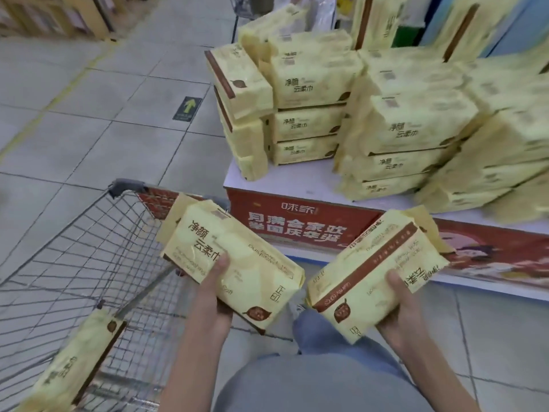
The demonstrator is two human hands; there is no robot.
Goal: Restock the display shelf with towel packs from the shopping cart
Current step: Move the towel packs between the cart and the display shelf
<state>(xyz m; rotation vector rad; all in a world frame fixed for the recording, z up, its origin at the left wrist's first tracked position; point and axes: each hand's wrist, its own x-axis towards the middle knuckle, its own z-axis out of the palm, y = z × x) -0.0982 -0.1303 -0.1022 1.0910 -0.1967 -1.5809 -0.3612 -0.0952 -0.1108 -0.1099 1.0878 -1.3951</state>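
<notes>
Hands (217, 294) (401, 307) w/ oblong, prob. plastic packs (255, 251) (368, 272)

The left pack (237, 263), pale yellow with brown print, lies face up in the left grip (218, 292), over the right rim of the wire cart (89, 248). The right pack (371, 281), of the same kind, is tilted in the right grip (401, 310), before the front edge of the shelf (297, 179). A third pack (77, 361) slants at the cart's near corner. Stacks (309, 84) of like packs stand on the white shelf, back from its front edge.
</notes>
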